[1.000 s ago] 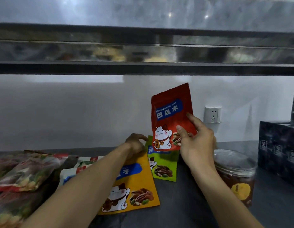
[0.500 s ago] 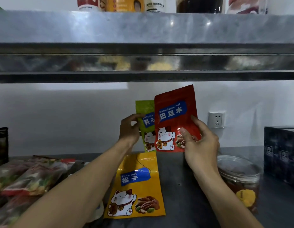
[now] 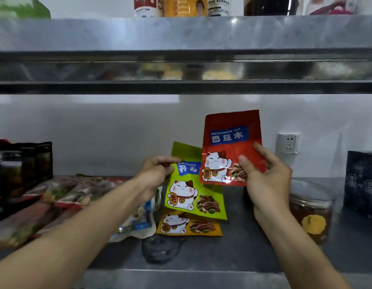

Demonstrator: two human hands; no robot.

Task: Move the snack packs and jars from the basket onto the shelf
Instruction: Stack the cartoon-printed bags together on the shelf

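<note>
My right hand (image 3: 266, 180) grips a red snack pack (image 3: 231, 140) with a cat picture, held upright above the grey shelf (image 3: 233, 253). My left hand (image 3: 158, 172) pinches the upper left edge of a green snack pack (image 3: 193, 197), which hangs tilted just left of and below the red one. A yellow snack pack (image 3: 189, 226) lies flat on the shelf, partly under the green pack. A clear jar (image 3: 310, 211) with a yellow label stands at my right wrist. The basket is out of view.
Several mixed-nut bags (image 3: 62, 192) lie at the left, with a white-blue pouch (image 3: 137, 222) beside them. Dark boxes (image 3: 362, 184) stand at the far right, dark packs (image 3: 22, 170) at the far left. The upper shelf (image 3: 181, 32) carries jars. A wall socket (image 3: 288, 143) sits behind.
The green pack has dropped from beside the red one to lower over the yellow pack. The view has tilted up. My right hand still holds the red pack in about the same place.
</note>
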